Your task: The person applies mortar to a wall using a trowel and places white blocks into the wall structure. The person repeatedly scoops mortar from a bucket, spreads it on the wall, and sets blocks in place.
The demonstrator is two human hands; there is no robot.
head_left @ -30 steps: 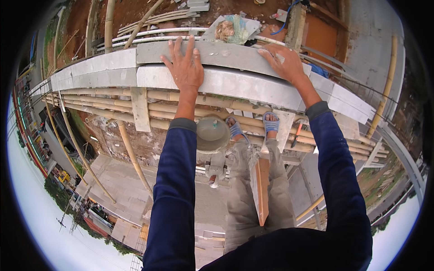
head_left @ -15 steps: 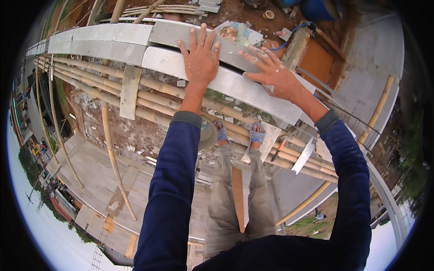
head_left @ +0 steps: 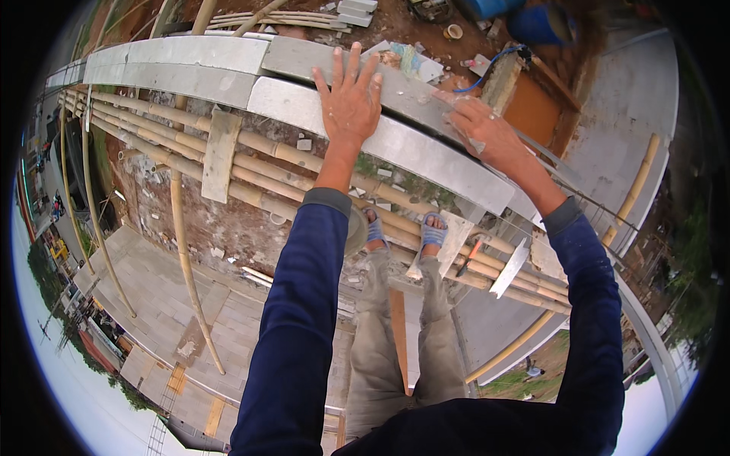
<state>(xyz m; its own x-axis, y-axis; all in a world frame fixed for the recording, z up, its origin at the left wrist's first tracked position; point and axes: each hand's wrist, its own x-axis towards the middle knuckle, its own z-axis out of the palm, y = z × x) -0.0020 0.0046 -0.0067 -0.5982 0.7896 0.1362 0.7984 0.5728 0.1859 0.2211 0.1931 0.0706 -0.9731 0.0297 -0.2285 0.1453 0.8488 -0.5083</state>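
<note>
My left hand (head_left: pixel 350 99) lies flat with fingers spread on a long grey concrete block (head_left: pixel 395 144) at the top of a wall. My right hand (head_left: pixel 487 133) rests palm down on the same block further right, fingers apart, holding nothing. Both arms wear dark blue sleeves. My feet in blue sandals (head_left: pixel 432 232) stand on bamboo scaffold poles (head_left: pixel 258 171) below the wall top. A trowel (head_left: pixel 509 267) lies on the poles by my right foot.
More grey blocks (head_left: pixel 175 57) run along the wall to the left. Beyond the wall are red earth, a blue bucket (head_left: pixel 540 23) and loose blocks. A wooden plank (head_left: pixel 219 152) crosses the bamboo. Far below is a paved roof (head_left: pixel 152 296).
The view has swung so the wall top sits more to the left. Both hands have stayed on the block, the left one shifting slightly along it.
</note>
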